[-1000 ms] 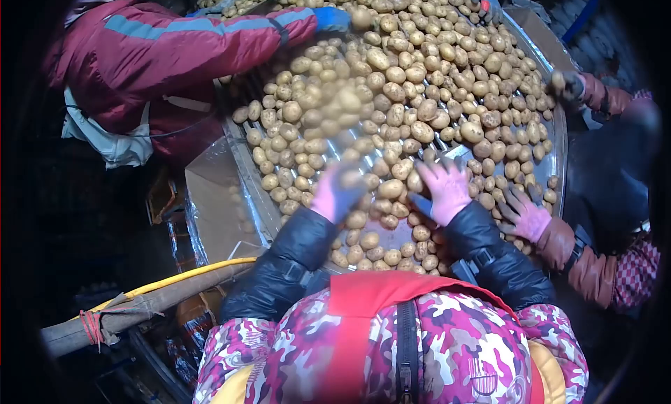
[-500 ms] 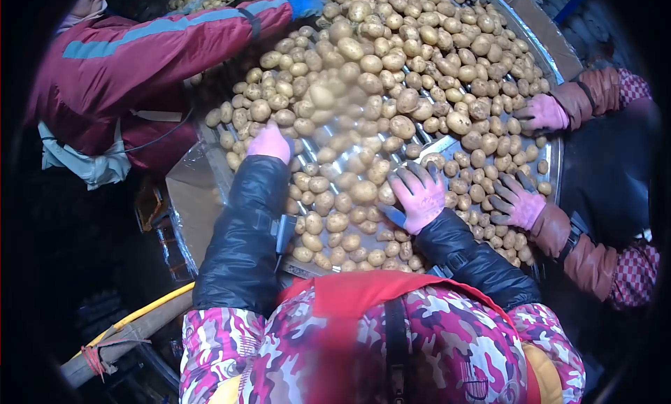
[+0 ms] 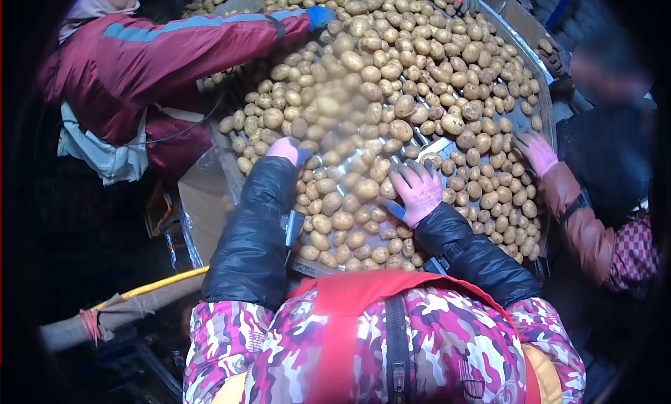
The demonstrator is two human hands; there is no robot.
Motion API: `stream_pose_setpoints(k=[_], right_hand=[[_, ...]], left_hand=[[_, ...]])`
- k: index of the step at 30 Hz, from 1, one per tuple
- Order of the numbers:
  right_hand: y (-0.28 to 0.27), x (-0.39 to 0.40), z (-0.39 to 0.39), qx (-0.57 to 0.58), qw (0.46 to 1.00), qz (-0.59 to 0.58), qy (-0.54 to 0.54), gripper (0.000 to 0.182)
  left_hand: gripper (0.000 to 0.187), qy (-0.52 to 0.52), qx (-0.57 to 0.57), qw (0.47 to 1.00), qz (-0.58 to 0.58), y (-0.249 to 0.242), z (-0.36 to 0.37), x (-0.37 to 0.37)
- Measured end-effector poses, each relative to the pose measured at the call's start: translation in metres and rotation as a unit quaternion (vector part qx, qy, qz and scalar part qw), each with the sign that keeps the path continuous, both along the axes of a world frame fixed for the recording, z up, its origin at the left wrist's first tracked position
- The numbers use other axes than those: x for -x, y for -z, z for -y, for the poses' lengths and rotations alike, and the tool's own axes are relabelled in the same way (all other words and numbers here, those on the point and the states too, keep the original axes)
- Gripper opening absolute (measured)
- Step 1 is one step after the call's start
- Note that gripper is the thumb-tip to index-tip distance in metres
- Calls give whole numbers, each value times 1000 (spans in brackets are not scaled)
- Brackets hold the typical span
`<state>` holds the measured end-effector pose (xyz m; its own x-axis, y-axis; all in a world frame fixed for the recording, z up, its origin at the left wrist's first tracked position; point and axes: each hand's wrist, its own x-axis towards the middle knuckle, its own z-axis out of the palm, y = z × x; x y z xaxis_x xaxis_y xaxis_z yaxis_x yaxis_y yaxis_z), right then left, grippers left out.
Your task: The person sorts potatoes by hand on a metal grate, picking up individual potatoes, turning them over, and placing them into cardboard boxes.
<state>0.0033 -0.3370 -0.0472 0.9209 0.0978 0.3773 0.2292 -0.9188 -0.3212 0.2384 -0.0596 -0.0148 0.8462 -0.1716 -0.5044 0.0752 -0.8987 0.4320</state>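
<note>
Many potatoes cover a table of metal bars and plates in front of me. My left hand, in a pink glove with blue-grey palm and fingers, is at the left part of the potatoes. Its fingers are mostly hidden behind the hand, and only a blue-grey part shows on its right side. My right hand, gloved alike, rests on potatoes right of the middle, fingers stretched out and thumb apart. A pale plate lies just beyond its fingertips.
At the left, a person in a maroon jacket reaches a blue glove onto the potatoes. At the right, another person's pink glove is at the table's edge. A gloved hand shows at the top. A yellow-edged rail is lower left.
My left hand has moved right and toward me, while my right hand stays nearly in place. The right-hand person's two hands have left their earlier spots. The view has shifted slightly.
</note>
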Motion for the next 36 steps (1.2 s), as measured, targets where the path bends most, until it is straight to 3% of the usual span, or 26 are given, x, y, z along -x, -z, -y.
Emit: stream_pose_setpoints(k=[2, 5, 6, 9, 10, 11, 13, 15, 17, 18, 20, 21, 23, 25, 26, 29, 31, 33, 36], right_hand=[[-6, 2, -2, -1, 1000, -11, -1, 65], [-3, 2, -3, 8, 1000, -20, 7, 65], [-1, 2, -3, 16, 999, -27, 10, 64], [5, 4, -5, 24, 1000, -8, 16, 63], [5, 4, -6, 33, 999, -10, 21, 63], [5, 4, -7, 43, 999, -11, 25, 63], [7, 5, -6, 77, 997, -24, 22, 65], [18, 6, -6, 95, 994, -35, 36, 66], [26, 5, -2, 68, 997, -43, 20, 71], [31, 4, 1, 101, 993, -46, 26, 72], [41, 1, 6, 125, 991, -34, 30, 74], [45, 1, 8, 118, 992, -23, 29, 74], [46, 1, 10, 113, 993, -31, 31, 74], [37, 3, 7, 132, 991, -22, 21, 71], [36, 3, 8, 134, 991, -16, 15, 69], [34, 1, 7, 134, 991, -4, 0, 67], [34, 1, 8, 131, 991, -7, -4, 66], [33, 1, 7, 137, 991, -5, 3, 66], [33, 0, 7, 145, 989, -10, 10, 66]], left_hand=[[43, -48, 53, 989, 131, 4, 2, 29], [47, -68, 130, 975, 168, 1, 3, 64], [41, -98, 254, 953, 130, 14, 0, 70], [35, -136, 412, 898, 76, 32, -20, 95], [32, -133, 458, 876, 75, 25, -23, 108], [32, -181, 506, 843, 3, 20, -29, 124], [32, -276, 593, 745, -132, -40, -23, 169], [32, -227, 607, 754, -110, -58, -30, 204], [38, -154, 523, 838, -14, -38, -54, 228], [38, -183, 569, 801, -29, -12, -59, 242], [38, -228, 566, 789, -74, -4, -85, 274], [39, -248, 514, 813, -112, -12, -96, 289], [45, -302, 516, 800, -44, 23, -113, 315], [54, -388, 520, 756, -87, -28, -132, 349], [59, -393, 519, 755, -85, -7, -149, 361], [57, -457, 578, 675, 20, 25, -183, 395], [54, -553, 562, 613, 53, 45, -221, 404], [40, -612, 532, 532, 247, 18, -249, 402], [55, -620, 623, 420, 224, 39, -339, 411]])
